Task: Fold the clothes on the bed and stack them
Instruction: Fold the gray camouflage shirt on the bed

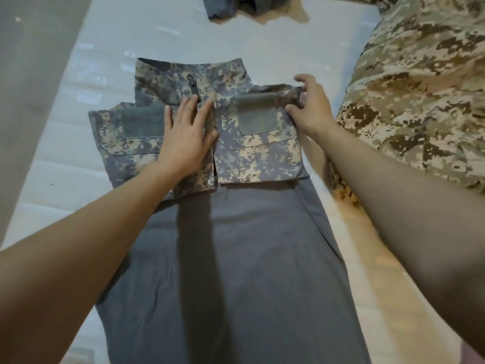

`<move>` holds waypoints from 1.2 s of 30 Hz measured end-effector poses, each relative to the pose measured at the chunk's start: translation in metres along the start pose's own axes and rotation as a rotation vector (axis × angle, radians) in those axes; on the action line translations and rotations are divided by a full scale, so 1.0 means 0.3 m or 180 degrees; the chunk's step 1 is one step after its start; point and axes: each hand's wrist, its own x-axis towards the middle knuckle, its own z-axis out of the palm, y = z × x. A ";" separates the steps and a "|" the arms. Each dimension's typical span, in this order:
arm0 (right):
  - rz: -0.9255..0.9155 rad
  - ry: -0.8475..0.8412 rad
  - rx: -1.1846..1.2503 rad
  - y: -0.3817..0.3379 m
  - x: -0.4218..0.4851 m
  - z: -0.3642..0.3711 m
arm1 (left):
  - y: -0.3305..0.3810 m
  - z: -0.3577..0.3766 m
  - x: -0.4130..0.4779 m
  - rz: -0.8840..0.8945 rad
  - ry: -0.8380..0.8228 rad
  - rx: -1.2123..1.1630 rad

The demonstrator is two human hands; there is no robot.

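Mattress (110, 48) is carrying the shirt (231, 258) flat, just left of the camo pile (420, 88). You're pinning the far sleeve (126, 135) with your left hand (186, 137), fingers spread. Your right hand (311, 109) is pinching the pile-side sleeve (259, 153) edge; try pulling it square while pinning.

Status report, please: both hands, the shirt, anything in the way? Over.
Left hand flat, pressing the middle of the shirt. Right hand pinching the edge of the right sleeve. Pile of clothes at right, not blocking.
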 end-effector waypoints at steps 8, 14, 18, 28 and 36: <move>0.0872 0.0508 0.0522 0.242 -0.722 -0.001 | 0.159 -0.039 0.054 0.0154 0.0169 -0.0143; 0.1110 0.0504 0.0296 0.346 -0.878 0.046 | 0.385 -0.026 0.266 -0.0284 -0.0081 -0.0630; 0.1151 0.0932 0.0579 0.380 -0.886 0.057 | 0.432 -0.012 0.337 -0.0453 0.0094 -0.0415; 0.0777 0.0963 0.0163 0.399 -0.917 0.038 | 0.508 0.066 0.096 0.0024 0.0602 -0.0275; -0.0369 0.0201 -0.0614 0.137 -0.700 0.009 | 0.400 0.054 -0.369 0.0646 -0.0521 -0.0284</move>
